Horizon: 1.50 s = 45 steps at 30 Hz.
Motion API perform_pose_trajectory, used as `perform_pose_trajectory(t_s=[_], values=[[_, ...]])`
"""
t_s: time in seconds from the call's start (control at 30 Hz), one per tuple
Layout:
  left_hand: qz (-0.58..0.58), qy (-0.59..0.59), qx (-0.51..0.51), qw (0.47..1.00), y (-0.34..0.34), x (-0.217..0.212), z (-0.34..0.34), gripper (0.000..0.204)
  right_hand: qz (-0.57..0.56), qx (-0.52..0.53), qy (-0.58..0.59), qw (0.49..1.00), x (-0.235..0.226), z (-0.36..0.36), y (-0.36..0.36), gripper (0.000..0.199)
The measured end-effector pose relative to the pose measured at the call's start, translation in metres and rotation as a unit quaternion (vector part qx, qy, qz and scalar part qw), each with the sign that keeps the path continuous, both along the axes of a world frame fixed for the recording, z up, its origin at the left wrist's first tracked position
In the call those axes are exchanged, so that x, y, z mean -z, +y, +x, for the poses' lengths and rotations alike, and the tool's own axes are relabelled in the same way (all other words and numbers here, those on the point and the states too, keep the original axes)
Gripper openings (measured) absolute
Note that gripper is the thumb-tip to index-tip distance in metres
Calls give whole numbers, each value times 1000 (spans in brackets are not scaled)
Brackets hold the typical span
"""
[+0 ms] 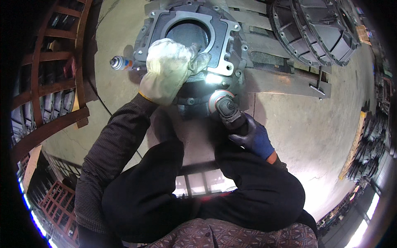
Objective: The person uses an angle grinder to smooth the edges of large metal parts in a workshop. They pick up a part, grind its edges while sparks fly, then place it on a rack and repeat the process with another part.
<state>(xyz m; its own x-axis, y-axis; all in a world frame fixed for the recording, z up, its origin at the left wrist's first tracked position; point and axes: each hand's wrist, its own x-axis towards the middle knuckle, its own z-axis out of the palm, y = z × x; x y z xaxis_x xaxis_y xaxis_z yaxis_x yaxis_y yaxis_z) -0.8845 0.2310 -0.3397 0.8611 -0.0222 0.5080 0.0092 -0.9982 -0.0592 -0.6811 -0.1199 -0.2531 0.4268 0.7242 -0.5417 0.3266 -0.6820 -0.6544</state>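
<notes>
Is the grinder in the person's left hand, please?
No, the right hand grips the grinder, while the left hand is at the metal casting.

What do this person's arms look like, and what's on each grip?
The left grip wears a pale, smudged work glove with yellow edging; the left sleeve is dark and finely striped. The right grip wears a blue glove with dark fingers.

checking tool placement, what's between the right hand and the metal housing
The head view shows an angle grinder there, gripped by the right hand, its disc toward the metal housing.
</notes>
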Motion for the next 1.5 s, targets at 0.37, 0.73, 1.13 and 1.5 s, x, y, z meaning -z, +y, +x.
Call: perform_pose_trajectory(t_s=[0.37, 0.73, 1.13, 1.5], values=[[-134, 99, -17, 986, 0, 0, -4, 46, -12, -2, 6, 1000, 2, 0, -1, 85], [-198, 145, -44, 968, 2, -10, -8, 43, 26, 43, 17, 999, -17, -3, -8, 82], [-201, 80, -24, 976, 16, 28, -21, 44, 27, -13, -55, 998, 4, -2, -8, 82], [-55, 62, 1, 997, 13, 22, -16, 50, -6, 26, -21, 999, 1, 0, -28, 86]])
